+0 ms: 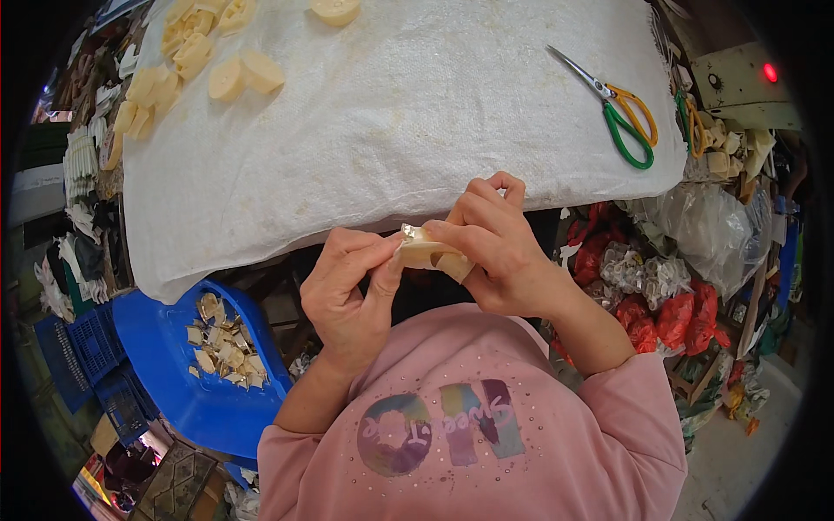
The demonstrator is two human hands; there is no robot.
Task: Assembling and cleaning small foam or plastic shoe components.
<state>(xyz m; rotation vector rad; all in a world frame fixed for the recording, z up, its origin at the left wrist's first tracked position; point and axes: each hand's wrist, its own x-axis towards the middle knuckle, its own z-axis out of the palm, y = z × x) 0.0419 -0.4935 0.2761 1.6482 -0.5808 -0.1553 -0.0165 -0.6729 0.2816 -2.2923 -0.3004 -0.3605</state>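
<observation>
Close to my body, just off the table's near edge, both hands meet at a cream moulded piece [423, 254]. A small shiny gold-coloured part [408, 231] shows at its left end; I cannot tell whether it is fixed on. My left hand [347, 282] pinches that end between thumb and fingertips. My right hand [491, 247] is closed round the other end, its thumb and index finger along the top. A flap of pale material [454, 266] hangs under the right fingers. Part of the piece is hidden by the fingers.
Scissors [608, 102] with green and orange handles lie at the right on the white woven sheet [391, 113]. Several cream pieces [228, 78] lie at the far left. A blue plastic bin [143, 347] with small gold-and-cream bits stands lower left. Red bags [673, 321] crowd the right.
</observation>
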